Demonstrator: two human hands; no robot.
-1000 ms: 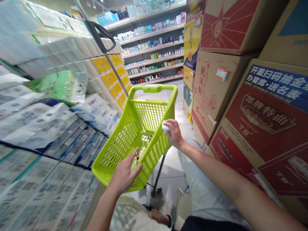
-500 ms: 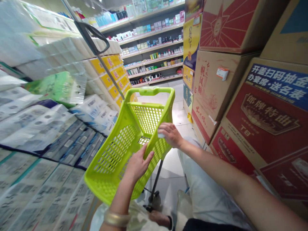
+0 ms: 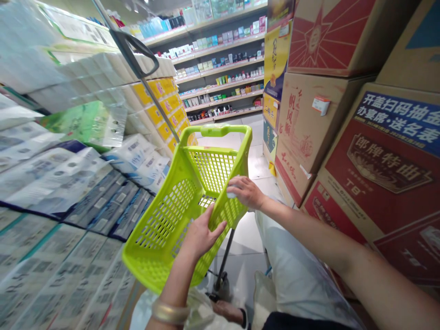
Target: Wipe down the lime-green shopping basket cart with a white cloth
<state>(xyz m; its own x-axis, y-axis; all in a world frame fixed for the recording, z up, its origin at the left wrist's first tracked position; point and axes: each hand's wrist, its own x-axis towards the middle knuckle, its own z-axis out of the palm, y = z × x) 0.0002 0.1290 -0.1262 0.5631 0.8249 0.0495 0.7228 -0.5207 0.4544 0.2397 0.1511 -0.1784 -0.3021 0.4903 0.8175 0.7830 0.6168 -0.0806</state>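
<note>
A lime-green shopping cart basket [image 3: 161, 215] with perforated walls stands tilted before me, nothing inside it. On its near rim lies my left hand [image 3: 201, 233], the rim between thumb and fingers. My right hand [image 3: 245, 191] is further along the same side, its fingers curled round a small white wad [image 3: 231, 194]. The wad looks like a wipe or tissue, mostly hidden by the fingers, and is against the rim. A grey pole with a black loop handle [image 3: 137, 52] rises behind the basket's left side.
Packs of tissue paper [image 3: 51, 169] are stacked along the left. Cardboard cartons [image 3: 388, 183] tower close on the right. Shelves of small boxed goods [image 3: 220, 59] stand at the back. Tiled floor [image 3: 257, 160] shows between, and my legs are beside the cart.
The whole view has shifted slightly, with cart and surroundings a little further right. Both hands stay on the basket's near side, the left moved slightly along with it.
</note>
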